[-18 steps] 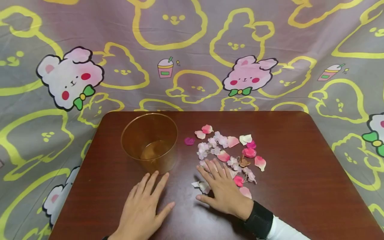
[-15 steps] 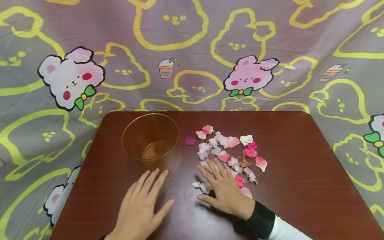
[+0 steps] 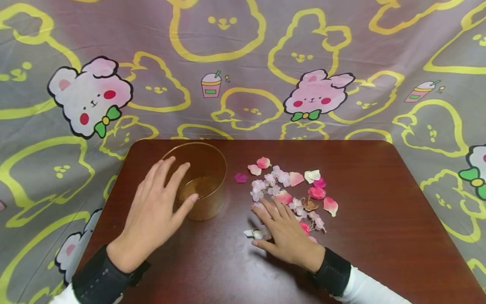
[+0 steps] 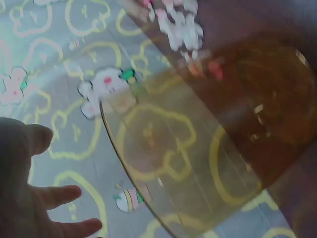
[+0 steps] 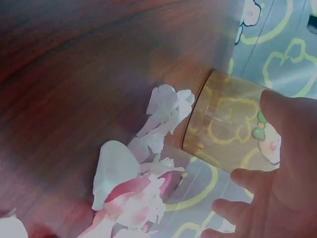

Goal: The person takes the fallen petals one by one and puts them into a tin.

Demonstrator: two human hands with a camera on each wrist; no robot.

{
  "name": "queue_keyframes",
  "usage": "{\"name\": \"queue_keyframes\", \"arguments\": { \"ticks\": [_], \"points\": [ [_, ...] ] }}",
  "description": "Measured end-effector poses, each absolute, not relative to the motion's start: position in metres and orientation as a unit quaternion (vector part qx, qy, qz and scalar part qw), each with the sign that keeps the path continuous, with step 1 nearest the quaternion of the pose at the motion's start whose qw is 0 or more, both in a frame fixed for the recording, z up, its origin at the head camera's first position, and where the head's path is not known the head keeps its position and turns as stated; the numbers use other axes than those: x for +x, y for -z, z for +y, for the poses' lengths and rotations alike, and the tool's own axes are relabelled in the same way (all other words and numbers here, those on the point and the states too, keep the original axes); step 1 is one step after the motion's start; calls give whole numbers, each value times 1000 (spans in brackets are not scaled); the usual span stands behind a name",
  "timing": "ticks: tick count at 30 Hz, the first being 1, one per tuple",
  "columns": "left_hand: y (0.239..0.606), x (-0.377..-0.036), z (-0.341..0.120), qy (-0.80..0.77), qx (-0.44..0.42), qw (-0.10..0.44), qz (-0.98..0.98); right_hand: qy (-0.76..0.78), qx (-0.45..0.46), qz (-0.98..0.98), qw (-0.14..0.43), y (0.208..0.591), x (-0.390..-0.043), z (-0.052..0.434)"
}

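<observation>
My left hand (image 3: 149, 207), spread and holding nothing, hangs near the bucket (image 3: 206, 207); my right hand (image 3: 285, 234), likewise spread and bare, hovers over petals (image 3: 296, 179) on the counter (image 3: 376, 219).

The left hand (image 3: 149, 207) hides part of the brown tub (image 3: 206, 207); the right hand (image 3: 286, 236) hides some petals (image 3: 283, 196)

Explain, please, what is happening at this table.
A person's bare left hand is held up near a round, see-through amber container without touching it. The bare right hand extends over the near side of scattered thin pink and white petals and small pale blossoms. Neither hand grips anything. The container stands upright, left of the petals, on a glossy reddish-brown wood-grained table, and nothing shows inside it.
</observation>
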State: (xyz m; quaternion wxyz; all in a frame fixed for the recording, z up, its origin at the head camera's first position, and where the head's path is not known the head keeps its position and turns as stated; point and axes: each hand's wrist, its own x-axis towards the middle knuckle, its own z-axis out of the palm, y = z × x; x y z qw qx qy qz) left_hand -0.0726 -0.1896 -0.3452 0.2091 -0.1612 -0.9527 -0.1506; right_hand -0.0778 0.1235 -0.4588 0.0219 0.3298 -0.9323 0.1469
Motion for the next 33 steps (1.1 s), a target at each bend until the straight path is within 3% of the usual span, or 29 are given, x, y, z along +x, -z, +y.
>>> {"name": "queue_keyframes", "arguments": {
  "ticks": [8, 19, 23, 33],
  "points": [
    [337, -130, -210, 168, -109, 126, -972, -143, 329, -933, 17, 460, -81, 126],
    [344, -176, -219, 244, -18, -54, -968, -153, 319, -935, 5, 462, -85, 125],
    [355, -184, -220, 239, -6, -55, -969, -172, 313, -934, -3, 463, -87, 126],
    [366, -187, -218, 235, 37, 6, -971, -193, 295, -935, 33, 458, -103, 136]
  ]
}}
